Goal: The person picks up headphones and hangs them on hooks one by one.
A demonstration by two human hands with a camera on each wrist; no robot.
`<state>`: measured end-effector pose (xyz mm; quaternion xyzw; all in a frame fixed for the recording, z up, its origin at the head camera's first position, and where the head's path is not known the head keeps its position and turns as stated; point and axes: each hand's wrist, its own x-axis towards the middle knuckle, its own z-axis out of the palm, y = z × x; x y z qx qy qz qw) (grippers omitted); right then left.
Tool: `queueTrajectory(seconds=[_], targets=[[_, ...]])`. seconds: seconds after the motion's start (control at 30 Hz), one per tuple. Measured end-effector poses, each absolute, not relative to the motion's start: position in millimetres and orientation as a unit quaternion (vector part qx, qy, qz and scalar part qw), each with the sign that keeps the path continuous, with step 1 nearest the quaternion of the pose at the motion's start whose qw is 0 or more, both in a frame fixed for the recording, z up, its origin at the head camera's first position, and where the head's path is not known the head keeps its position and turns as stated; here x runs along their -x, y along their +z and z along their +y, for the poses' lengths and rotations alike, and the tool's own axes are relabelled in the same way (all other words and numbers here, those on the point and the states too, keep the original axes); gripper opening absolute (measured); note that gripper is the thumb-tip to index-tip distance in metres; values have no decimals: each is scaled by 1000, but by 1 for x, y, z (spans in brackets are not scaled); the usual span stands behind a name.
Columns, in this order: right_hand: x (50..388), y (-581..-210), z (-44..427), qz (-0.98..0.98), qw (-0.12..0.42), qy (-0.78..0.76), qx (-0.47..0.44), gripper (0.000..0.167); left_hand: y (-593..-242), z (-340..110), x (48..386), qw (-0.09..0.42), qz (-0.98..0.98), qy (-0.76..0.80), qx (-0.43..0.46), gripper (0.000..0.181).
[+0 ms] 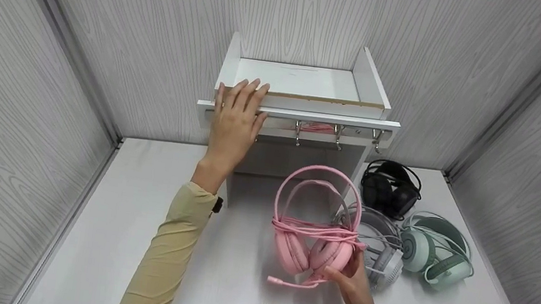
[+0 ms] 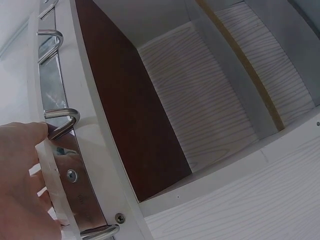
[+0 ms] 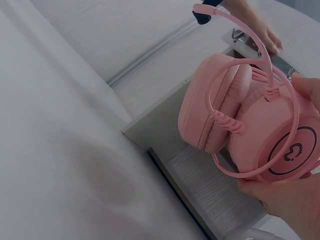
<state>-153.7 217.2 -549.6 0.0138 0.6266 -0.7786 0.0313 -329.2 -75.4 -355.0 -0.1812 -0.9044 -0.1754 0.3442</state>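
Observation:
Pink headphones (image 1: 315,232), their cable wound round the ear cups, hang upright in front of the white shelf rack (image 1: 307,106). My right hand (image 1: 355,284) grips them by the right ear cup; the right wrist view shows fingers and thumb on the pink cup (image 3: 260,135). My left hand (image 1: 235,127) lies over the left end of the rack's front rail, fingers on its top. In the left wrist view that hand (image 2: 22,180) is at the rail beside a metal hook (image 2: 65,117).
Black headphones (image 1: 389,190), grey-white headphones (image 1: 382,253) and green headphones (image 1: 436,252) lie on the white table (image 1: 227,291) to the right of the rack. Metal hooks (image 1: 338,137) line the rail. Grey wood-grain panels (image 1: 308,12) stand behind and at both sides.

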Motion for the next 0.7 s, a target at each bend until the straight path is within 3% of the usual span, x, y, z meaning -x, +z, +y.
queueTrajectory(seconds=[0.7], targets=[[152,-541,238,631,3,-775,-17,102,-356,-76,329,348,-901,-181,184,49]])
